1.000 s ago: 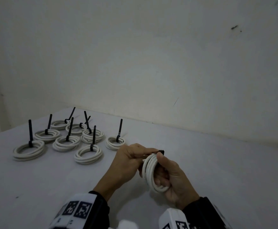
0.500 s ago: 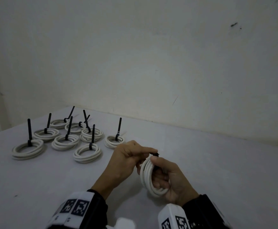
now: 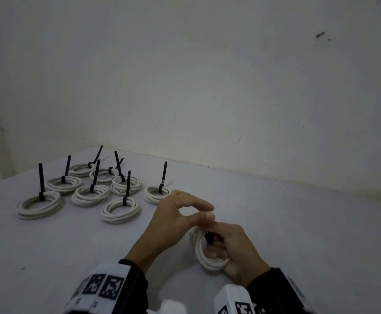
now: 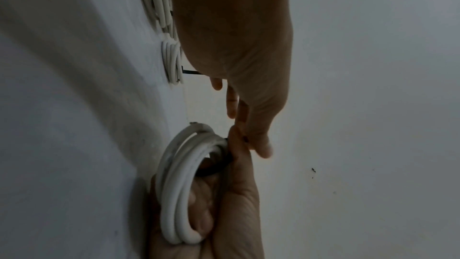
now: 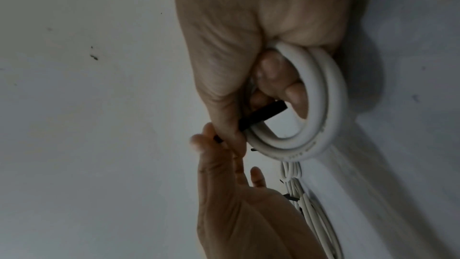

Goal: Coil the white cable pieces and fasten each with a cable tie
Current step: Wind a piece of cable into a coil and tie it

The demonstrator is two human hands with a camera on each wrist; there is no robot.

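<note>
Head view, lower centre: right hand [image 3: 237,252] curled round white cable coil [image 3: 204,257] with black cable tie [image 3: 208,238] threaded through, left hand [image 3: 173,218] pinching tie tip; springy, light, probably best gripped beside tie.

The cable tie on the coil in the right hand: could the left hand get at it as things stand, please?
Probably yes. The left hand is right beside the tie, its fingertips apparently on the tie's end, with nothing between; the right hand grips the coil.
</note>
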